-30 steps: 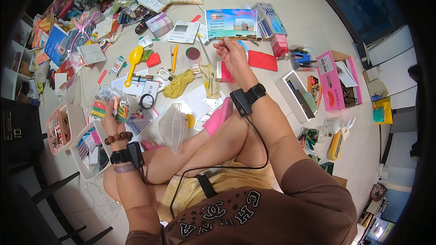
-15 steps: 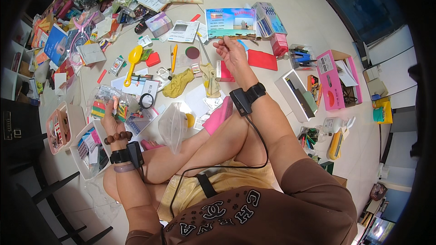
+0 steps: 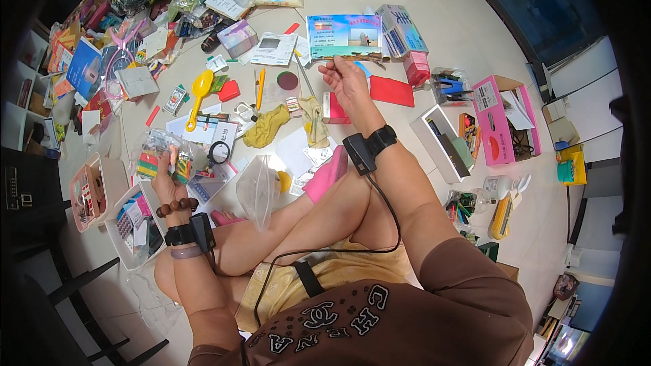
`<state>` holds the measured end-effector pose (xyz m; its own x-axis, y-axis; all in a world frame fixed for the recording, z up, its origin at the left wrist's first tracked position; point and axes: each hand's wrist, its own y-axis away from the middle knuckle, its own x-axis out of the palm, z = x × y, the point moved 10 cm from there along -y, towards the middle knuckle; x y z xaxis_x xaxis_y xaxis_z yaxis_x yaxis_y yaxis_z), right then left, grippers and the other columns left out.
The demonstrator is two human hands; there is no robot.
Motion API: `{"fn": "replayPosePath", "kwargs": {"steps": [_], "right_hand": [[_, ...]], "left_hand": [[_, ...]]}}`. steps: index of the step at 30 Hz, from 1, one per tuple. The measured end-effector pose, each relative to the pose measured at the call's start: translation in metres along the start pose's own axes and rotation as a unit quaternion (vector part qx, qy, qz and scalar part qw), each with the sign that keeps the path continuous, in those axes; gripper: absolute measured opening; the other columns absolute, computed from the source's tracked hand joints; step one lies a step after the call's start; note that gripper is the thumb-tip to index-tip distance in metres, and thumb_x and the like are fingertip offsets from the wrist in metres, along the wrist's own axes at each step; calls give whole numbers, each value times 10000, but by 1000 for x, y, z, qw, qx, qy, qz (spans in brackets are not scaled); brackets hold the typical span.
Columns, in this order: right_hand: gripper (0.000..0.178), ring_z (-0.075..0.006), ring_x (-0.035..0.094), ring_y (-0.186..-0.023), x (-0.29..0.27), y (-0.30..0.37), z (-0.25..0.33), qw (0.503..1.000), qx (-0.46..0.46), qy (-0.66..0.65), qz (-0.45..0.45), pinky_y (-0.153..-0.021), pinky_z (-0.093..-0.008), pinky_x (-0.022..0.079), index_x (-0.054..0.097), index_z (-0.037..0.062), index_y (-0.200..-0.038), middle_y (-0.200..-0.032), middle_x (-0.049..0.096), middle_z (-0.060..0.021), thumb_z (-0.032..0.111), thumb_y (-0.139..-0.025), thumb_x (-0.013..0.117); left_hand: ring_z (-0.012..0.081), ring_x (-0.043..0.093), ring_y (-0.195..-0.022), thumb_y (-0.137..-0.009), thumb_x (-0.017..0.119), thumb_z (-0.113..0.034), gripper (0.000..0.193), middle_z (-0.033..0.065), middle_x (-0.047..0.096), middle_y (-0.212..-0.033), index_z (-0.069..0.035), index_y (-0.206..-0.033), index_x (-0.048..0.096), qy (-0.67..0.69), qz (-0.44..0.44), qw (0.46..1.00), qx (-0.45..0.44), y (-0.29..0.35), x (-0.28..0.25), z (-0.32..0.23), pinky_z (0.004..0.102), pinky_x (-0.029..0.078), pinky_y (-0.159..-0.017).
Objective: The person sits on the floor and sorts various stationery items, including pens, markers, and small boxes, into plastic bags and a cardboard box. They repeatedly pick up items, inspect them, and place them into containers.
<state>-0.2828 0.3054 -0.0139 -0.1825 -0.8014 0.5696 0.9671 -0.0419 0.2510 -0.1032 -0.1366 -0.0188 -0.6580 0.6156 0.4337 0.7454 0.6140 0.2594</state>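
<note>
My left hand point(image 3: 165, 179) is closed on a clear plastic bag point(image 3: 152, 144) with red, yellow and green pieces inside. It is over the cluttered floor, just beyond a white bin point(image 3: 157, 252). Farther ahead, my right hand point(image 3: 347, 83) has its fingertips at the lower edge of a printed picture sheet point(image 3: 342, 39), blue with a beach photo, and seems to pinch it. The other fingers are curled. Near that wrist are a red envelope point(image 3: 392, 91), a pink box point(image 3: 335, 108) and a beige glove-like cloth point(image 3: 312, 122).
A yellow toy shovel point(image 3: 201, 88), yellow cloth point(image 3: 267, 126) and magnifying glass point(image 3: 219, 152) lie between my hands. A limp plastic bag point(image 3: 257, 190) rests by my legs. Rightward stand a white box point(image 3: 434, 137) and a pink box of papers point(image 3: 489, 125). Heaped items spread at the far left.
The picture sheet and my right hand have shifted very slightly, the sheet tilting a little. My left hand and its bag stay nearly still.
</note>
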Motion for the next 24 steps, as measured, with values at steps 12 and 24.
{"fn": "replayPosePath", "kwargs": {"steps": [12, 24], "right_hand": [[196, -170, 631, -802, 2, 0, 0, 1000, -7, 7, 18, -667, -243, 514, 539, 23, -862, -826, 599, -85, 203, -935, 513], [192, -173, 633, -800, 0, -1, -1, 1000, 1, 7, 7, -660, -242, 515, 534, 21, -870, -837, 595, -89, 202, -933, 519]], "left_hand": [[185, 625, -740, -818, 657, -112, 279, 100, 602, -927, 40, -1029, 556, -6, 10, 1000, 0, -2, 0, 1, 348, 580, -568], [189, 622, -743, -810, 664, -107, 281, 101, 598, -914, 44, -1023, 559, -6, 4, 1000, -3, 0, 0, 0, 355, 579, -580]]}}
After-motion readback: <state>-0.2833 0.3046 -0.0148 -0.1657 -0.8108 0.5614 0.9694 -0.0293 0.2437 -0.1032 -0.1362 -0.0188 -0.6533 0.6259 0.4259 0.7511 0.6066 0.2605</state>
